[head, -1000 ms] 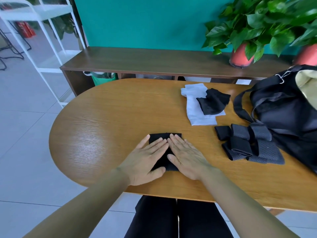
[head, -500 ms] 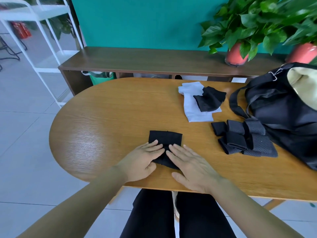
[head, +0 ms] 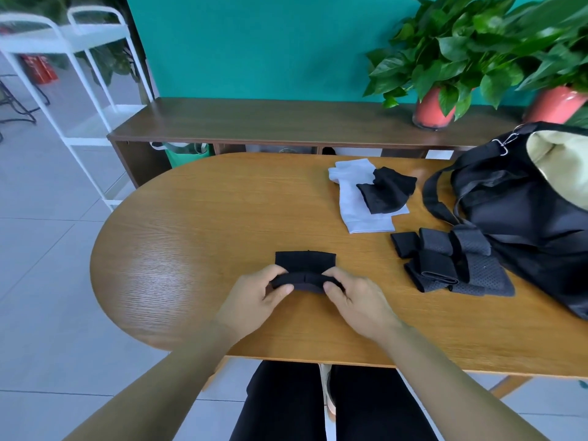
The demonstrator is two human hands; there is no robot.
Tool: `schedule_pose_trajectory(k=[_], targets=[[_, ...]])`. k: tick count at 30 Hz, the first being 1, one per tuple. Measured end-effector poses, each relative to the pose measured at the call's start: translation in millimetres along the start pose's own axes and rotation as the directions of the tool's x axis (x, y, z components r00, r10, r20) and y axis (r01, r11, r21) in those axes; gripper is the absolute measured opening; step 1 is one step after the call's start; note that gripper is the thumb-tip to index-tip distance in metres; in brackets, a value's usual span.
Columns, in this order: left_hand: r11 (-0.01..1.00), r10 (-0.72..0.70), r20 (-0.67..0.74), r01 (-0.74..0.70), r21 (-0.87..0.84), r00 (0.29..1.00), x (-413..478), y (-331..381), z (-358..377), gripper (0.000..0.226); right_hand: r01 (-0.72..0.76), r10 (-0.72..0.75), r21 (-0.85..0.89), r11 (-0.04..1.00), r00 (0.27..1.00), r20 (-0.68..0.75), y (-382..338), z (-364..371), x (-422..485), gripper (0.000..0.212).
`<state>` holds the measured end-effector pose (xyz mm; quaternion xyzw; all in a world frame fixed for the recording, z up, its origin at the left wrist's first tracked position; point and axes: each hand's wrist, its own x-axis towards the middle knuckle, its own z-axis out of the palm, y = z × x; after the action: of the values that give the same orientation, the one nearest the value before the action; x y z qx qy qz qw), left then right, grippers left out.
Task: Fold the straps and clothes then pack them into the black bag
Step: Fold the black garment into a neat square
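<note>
**Both hands pinch the black strap**

We see the left hand (head: 254, 297) and the right hand (head: 356, 300) each pinching one end of the raised fold of a black strap (head: 305, 261), near the front edge of the desk (head: 191, 249). The black bag (head: 525, 218) sits at the right edge, with the folded straps (head: 445, 268) just beside it.

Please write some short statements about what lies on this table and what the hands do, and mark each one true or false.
1. The left hand and the right hand both pinch the strap. True.
2. The black cloth lies on the white cloth. True.
3. The bag is zipped shut. False: it is open and its pale lining shows.
4. The folded straps are inside the bag. False: they lie on the table, against the bag.
</note>
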<state>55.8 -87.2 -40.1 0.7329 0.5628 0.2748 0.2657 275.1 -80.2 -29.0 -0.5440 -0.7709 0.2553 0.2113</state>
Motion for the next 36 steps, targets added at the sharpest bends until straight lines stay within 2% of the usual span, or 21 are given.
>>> schedule_pose_trajectory(k=[2, 4, 7, 14, 19, 22, 24, 27, 31, 34, 36], targets=[[0.992, -0.058, -0.053, 0.052, -0.111, 0.997, 4.1, 0.9, 4.6, 0.018, -0.092, 0.104, 0.109, 0.99, 0.988, -0.111, 1.2, 4.5, 6.9, 0.014], [0.971, -0.143, -0.119, 0.116, -0.21, 0.983, 11.4, 2.9, 8.6, 0.01, -0.17, 0.207, 0.201, 0.965, 0.961, -0.183, 0.1, 9.6, 14.2, 0.014], [0.963, -0.23, -0.229, 0.186, -0.197, 0.946, 24.5, 5.6, 11.1, 0.04, -0.219, 0.294, 0.278, 0.935, 0.918, -0.267, -3.6, 16.0, 25.8, 0.019], [0.96, -0.276, -0.264, 0.276, -0.037, 0.924, 43.7, 9.0, 9.8, 0.042, -0.328, 0.39, 0.227, 0.917, 0.853, -0.347, -6.5, 21.8, 47.9, 0.025], [0.94, -0.303, -0.279, 0.334, 0.072, 0.911, 51.0, 9.1, 12.4, 0.041, -0.373, 0.405, 0.157, 0.914, 0.843, -0.355, -3.7, 22.9, 56.0, 0.025], [0.917, -0.321, -0.284, 0.372, 0.146, 0.903, 53.5, 11.8, 13.1, 0.024, -0.403, 0.402, 0.071, 0.912, 0.848, -0.346, -2.3, 23.6, 60.2, 0.027], [0.906, -0.326, -0.306, 0.388, 0.169, 0.895, 52.1, 13.3, 15.3, 0.035, -0.406, 0.379, -0.004, 0.914, 0.858, -0.347, -3.2, 25.0, 62.1, 0.026], [0.899, -0.295, -0.312, 0.373, 0.229, 0.903, 49.9, 14.0, 18.3, 0.041, -0.41, 0.353, -0.094, 0.907, 0.863, -0.362, -4.4, 27.7, 63.9, 0.027], [0.94, -0.221, -0.346, 0.293, 0.173, 0.912, 51.2, 10.1, 17.9, 0.033, -0.437, 0.395, -0.033, 0.899, 0.84, -0.372, -6.1, 25.2, 63.5, 0.029], [0.965, -0.006, -0.368, 0.101, 0.241, 0.93, 47.9, 11.0, 18.2, 0.027, -0.417, 0.412, 0.076, 0.906, 0.824, -0.389, -7.1, 22.9, 59.7, 0.032], [0.936, 0.144, -0.292, -0.035, 0.35, 0.945, 41.6, 12.0, 18.5, 0.033, -0.324, 0.305, 0.043, 0.945, 0.825, -0.476, -9.1, 21.8, 49.8, 0.033]])
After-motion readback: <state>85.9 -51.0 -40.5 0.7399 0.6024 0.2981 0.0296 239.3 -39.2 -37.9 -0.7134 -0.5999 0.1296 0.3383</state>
